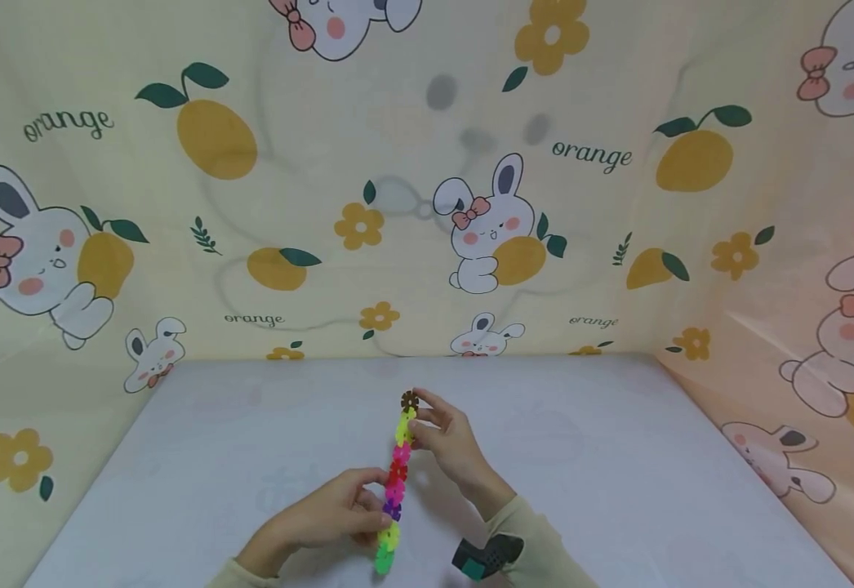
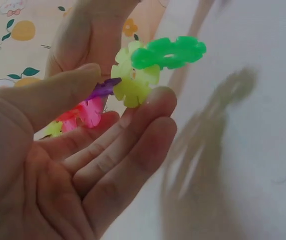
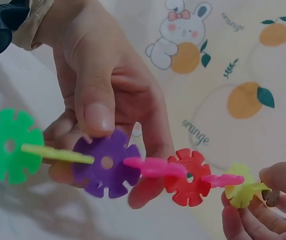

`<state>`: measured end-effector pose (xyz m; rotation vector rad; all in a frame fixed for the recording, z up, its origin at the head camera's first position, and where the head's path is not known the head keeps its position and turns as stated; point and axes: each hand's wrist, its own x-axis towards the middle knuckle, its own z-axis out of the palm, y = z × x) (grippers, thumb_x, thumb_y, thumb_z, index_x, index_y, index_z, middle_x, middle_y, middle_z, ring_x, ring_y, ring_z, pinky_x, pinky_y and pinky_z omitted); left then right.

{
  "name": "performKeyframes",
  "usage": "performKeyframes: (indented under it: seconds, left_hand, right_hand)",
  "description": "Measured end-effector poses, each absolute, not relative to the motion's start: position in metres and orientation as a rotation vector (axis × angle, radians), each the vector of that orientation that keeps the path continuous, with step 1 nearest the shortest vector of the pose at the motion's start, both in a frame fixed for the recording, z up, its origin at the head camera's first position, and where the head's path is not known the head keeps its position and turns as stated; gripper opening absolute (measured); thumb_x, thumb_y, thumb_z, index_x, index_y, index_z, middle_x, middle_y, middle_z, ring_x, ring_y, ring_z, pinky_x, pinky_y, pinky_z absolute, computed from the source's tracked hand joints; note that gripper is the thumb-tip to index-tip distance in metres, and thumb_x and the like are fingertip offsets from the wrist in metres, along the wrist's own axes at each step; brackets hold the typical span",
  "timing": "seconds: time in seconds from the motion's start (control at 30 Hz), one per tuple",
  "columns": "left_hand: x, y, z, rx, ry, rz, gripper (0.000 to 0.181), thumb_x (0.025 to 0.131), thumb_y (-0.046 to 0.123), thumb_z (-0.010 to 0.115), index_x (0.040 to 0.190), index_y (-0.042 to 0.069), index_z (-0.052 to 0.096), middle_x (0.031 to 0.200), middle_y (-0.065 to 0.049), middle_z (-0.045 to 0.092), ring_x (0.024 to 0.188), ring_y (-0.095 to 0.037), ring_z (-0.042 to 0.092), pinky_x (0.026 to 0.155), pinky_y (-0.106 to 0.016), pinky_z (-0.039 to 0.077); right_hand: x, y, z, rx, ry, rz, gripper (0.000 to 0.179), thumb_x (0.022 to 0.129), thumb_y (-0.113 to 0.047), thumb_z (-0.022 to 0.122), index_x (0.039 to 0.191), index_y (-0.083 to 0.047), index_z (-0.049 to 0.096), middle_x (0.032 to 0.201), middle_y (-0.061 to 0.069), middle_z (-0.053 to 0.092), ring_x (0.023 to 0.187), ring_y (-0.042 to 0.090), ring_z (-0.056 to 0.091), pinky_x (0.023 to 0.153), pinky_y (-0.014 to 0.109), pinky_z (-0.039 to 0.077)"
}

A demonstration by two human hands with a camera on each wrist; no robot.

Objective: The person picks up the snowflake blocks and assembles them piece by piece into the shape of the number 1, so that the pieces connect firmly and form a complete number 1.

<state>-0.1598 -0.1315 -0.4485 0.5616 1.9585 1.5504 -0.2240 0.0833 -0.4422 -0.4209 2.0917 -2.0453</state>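
A chain of slotted plastic snowflake discs (image 1: 398, 472) stretches between the two hands, held above the white table. In the right wrist view, the near end is a green disc (image 3: 12, 146), followed by yellow, a purple disc (image 3: 95, 172), pink, a red disc (image 3: 188, 185), pink and yellow. A brown disc (image 1: 409, 401) forms the far end. My left hand (image 1: 335, 510) pinches the chain around the purple disc, thumb on one side and fingers beneath. Up at the far end, my right hand (image 1: 449, 437) pinches the yellow discs beside the brown one, its index finger reaching the brown disc.
The white tabletop (image 1: 236, 433) lies under both hands. A patterned cloth (image 1: 398, 310) with rabbits and oranges rises behind it and along both sides. A black wrist device (image 1: 496, 555) is strapped over the right sleeve (image 1: 544, 547).
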Motion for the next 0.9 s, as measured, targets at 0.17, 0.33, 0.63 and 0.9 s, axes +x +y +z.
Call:
performKeyframes:
  seconds: [0.17, 0.33, 0.63, 0.9]
  left_hand:
    - [-0.159, -0.126, -0.451, 0.525, 1.957, 1.558, 0.025, 0.095, 0.012, 0.068, 0.114, 0.001, 0.056, 0.08, -0.02, 0.074, 0.06, -0.009, 0.065, 0.058, -0.022, 0.055]
    - [-0.157, -0.124, -0.453, 0.526, 1.958, 1.56, 0.018, 0.095, 0.012, 0.068, 0.104, 0.003, 0.055, 0.076, -0.023, 0.073, 0.056, -0.008, 0.064, 0.054, -0.02, 0.052]
    - [-0.155, -0.121, -0.455, 0.502, 1.964, 1.553, 0.016, 0.096, 0.012, 0.068, 0.101, 0.004, 0.055, 0.07, -0.025, 0.07, 0.05, -0.007, 0.062, 0.049, -0.019, 0.049]
    - [-0.154, -0.119, -0.46, 0.47, 1.967, 1.538, 0.02, 0.095, 0.014, 0.069, 0.105, 0.004, 0.055, 0.063, -0.013, 0.069, 0.05, -0.009, 0.061, 0.048, -0.019, 0.049]
  right_hand:
    - [-0.224, 0.083, -0.448, -0.455, 2.072, -2.007, 0.058, 0.101, -0.005, 0.057, 0.155, -0.003, 0.035, 0.129, 0.032, 0.061, 0.084, 0.006, 0.068, 0.081, 0.026, 0.059]
    - [-0.223, 0.082, -0.452, -0.453, 2.071, -1.925, 0.057, 0.102, -0.007, 0.055, 0.155, -0.004, 0.035, 0.13, 0.029, 0.063, 0.085, 0.009, 0.068, 0.081, 0.027, 0.059]
    - [-0.226, 0.081, -0.462, -0.481, 2.048, -1.844, 0.056, 0.103, -0.005, 0.053, 0.155, 0.0, 0.034, 0.135, 0.03, 0.06, 0.087, 0.007, 0.066, 0.077, 0.025, 0.058]
    - [-0.226, 0.081, -0.468, -0.481, 2.072, -1.782, 0.058, 0.1, -0.006, 0.054, 0.155, -0.003, 0.036, 0.133, 0.026, 0.063, 0.076, 0.008, 0.065, 0.064, 0.021, 0.054]
